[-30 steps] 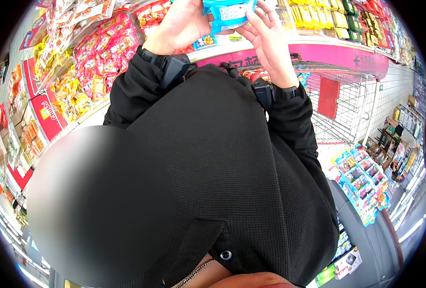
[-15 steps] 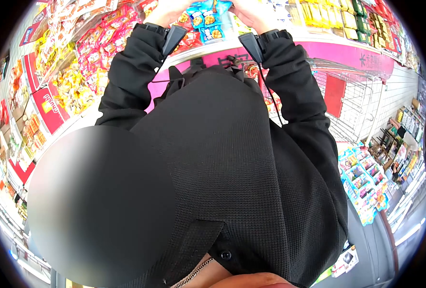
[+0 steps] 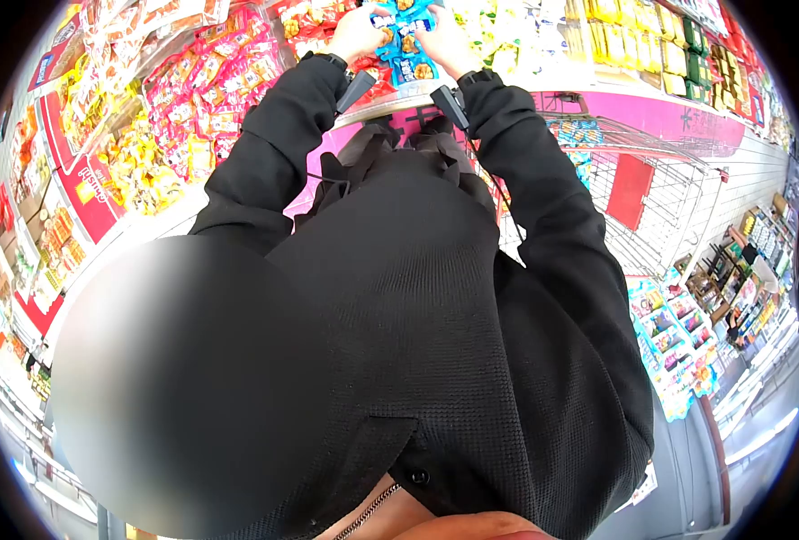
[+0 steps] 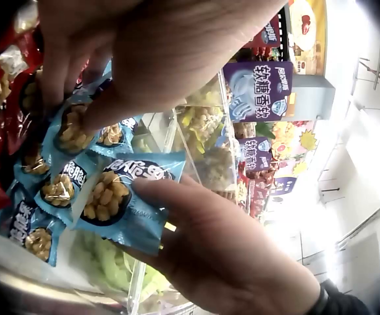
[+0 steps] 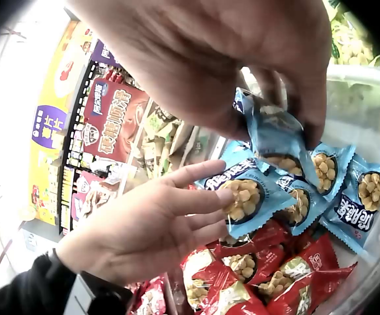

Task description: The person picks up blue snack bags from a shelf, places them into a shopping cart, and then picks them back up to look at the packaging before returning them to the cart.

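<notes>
In the head view, my left hand and right hand are over small blue snack packets. The right wrist view shows my right hand pinching a blue packet above the pile. My left hand has its fingers extended, touching the face of another blue packet. Seen from the left wrist, my right hand has its thumb on the packet, and my left hand reaches over the blue packets beside it.
Red packets lie against the blue ones. A clear bin wall stands beside the pile, with green-wrapped items beyond. Pink packets fill the display to the left. A wire cart stands at the right below the shelf edge.
A second ago, both hands held a blue packet raised toward the camera. They have since lowered to the packets on the shelf, and my view has shifted slightly.
</notes>
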### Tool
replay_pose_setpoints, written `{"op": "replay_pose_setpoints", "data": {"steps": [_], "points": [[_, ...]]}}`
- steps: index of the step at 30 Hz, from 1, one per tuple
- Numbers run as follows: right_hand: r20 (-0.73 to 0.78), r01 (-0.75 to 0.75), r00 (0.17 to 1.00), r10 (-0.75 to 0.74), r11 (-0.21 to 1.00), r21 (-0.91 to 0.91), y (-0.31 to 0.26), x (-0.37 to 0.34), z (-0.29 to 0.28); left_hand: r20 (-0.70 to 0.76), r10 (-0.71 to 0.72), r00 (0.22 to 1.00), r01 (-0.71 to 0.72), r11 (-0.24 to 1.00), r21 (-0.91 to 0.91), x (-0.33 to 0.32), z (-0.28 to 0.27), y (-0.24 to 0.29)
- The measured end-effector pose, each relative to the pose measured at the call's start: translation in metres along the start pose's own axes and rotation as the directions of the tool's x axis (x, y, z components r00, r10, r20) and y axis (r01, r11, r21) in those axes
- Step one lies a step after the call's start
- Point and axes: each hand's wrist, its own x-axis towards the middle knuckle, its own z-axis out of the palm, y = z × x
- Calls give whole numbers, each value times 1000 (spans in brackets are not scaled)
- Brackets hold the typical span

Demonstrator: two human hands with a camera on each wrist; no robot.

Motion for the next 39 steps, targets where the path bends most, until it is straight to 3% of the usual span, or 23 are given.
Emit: {"op": "replay_pose_setpoints", "data": {"steps": [1,2,5,6,8,9,10,11,13,14,15,17,18,20,23,24,26,27,32,35,36,37,39], "points": [[-142,89,985,-97,994,-62,8,6,11,-9,30,1000,-29,998,61,5,2,-1],[-141,20,990,-14,999,41,2,7,11,-10,57,998,-55,991,122,4,4,-1],[-225,-143,965,136,990,-12,33,18,54,30,29,999,-36,964,263,8,4,6],[-161,-190,969,188,982,6,51,23,67,46,51,998,-63,944,324,7,2,12],[-253,-126,963,91,984,-124,85,31,87,16,148,989,-143,916,375,8,3,4],[-295,-101,955,41,976,-191,83,29,87,-31,222,975,-195,909,368,12,5,-12],[-217,-168,967,132,974,-155,81,26,88,-74,296,952,-252,899,357,16,11,-25],[-259,-115,962,82,987,-113,68,17,88,-214,390,895,-307,890,338,-1,-2,25],[-353,3,935,-21,999,-52,32,-2,77,-164,420,893,-343,869,357,-8,-6,39],[-203,-120,971,128,991,51,-8,-15,45,18,472,881,-415,755,509,-3,-8,32],[-310,46,948,-67,996,-73,0,-21,51,12,505,863,-426,714,556,1,-2,26],[-330,194,883,-333,900,-390,6,-28,50,9,569,822,-439,625,645,0,7,22],[-322,133,905,-277,905,-403,2,-33,48,2,509,861,-431,728,533,0,9,27],[-305,13,939,-156,906,-423,-7,-48,45,60,452,890,-393,692,605,-3,11,26],[-75,16,996,-54,902,-432,40,-31,76,177,409,895,-427,669,608,3,7,15],[137,55,990,-17,959,-279,46,-27,64,243,356,902,-424,630,650,4,5,11],[29,48,999,-43,977,-206,34,-24,52,315,278,908,-420,613,669,19,11,-28],[-23,48,998,-52,984,-170,30,-25,51,333,223,916,-398,595,698,18,9,-23],[37,-37,998,43,990,-136,39,-13,62,356,199,913,-402,594,697,12,5,-10],[-304,50,927,-221,874,-483,14,-35,60,333,226,915,-401,584,706,6,3,3],[-199,27,970,-142,872,-489,-11,-43,30,323,258,911,-413,549,727,5,3,7],[-214,-1,971,-104,898,-440,-11,-46,39,316,287,904,-424,512,747,3,4,11],[-88,-23,996,-12,923,-385,-2,-44,44,320,324,890,-448,498,742,5,7,14]]}}
